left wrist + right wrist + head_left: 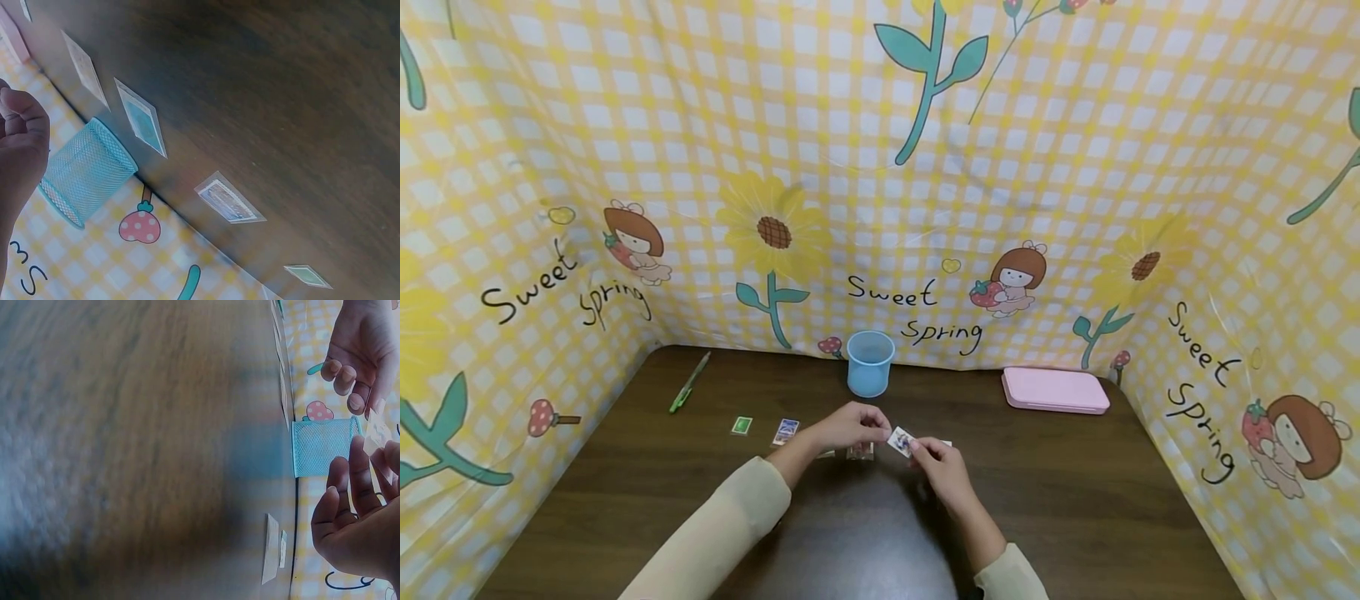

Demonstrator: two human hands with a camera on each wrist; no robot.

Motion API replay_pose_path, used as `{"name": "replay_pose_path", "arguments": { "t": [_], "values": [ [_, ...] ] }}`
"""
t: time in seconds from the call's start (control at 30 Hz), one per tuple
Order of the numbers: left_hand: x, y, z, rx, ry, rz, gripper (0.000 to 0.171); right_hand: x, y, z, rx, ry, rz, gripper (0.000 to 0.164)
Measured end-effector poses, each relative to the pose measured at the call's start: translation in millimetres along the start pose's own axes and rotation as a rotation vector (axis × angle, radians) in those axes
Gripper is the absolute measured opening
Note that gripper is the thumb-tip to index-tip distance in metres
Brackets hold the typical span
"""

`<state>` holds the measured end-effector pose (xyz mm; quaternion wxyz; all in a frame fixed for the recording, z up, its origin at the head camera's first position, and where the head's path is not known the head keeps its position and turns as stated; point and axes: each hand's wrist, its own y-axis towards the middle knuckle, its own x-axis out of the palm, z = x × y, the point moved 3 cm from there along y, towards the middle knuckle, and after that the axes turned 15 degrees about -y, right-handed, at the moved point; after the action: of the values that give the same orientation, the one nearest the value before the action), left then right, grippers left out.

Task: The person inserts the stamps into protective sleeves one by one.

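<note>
Both hands meet over the middle of the table around a small picture card (pixel 901 442). My right hand (pixel 943 475) pinches its right edge between thumb and fingers. At the opposite corner, the thumb and fingertips of my left hand (pixel 850 427) pinch the card. Several more cards lie in a row on the table: a green one (pixel 742 426), a blue and purple one (pixel 786 432), a teal one (pixel 140 117) and a pale brownish one (pixel 86 69). Clear margins show around some of them. Beside my right hand, a white card (pixel 947 443) is mostly hidden.
Behind the hands stands a blue mesh pen cup (pixel 869 375) at the table's back edge. A pink pencil case (pixel 1056 392) lies at the back right, and a green pen (pixel 689 383) at the back left. Patterned cloth (pixel 880 208) walls the table in on three sides.
</note>
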<state>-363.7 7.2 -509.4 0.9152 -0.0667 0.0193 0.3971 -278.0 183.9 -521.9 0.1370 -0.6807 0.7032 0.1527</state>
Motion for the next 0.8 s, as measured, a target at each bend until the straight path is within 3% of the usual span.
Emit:
{"name": "replay_pose_path", "arguments": {
  "t": [0.3,0.8],
  "values": [
    [2.0,1.3,1.0,-0.006,0.003,-0.020,0.012,-6.2,-11.1,-22.3,0.006,-0.030,-0.007,0.019],
    [3.9,-0.5,3.2,0.005,0.003,-0.007,0.010,-2.9,-10.3,-18.5,-0.001,-0.021,-0.024,0.019]
  ]
}}
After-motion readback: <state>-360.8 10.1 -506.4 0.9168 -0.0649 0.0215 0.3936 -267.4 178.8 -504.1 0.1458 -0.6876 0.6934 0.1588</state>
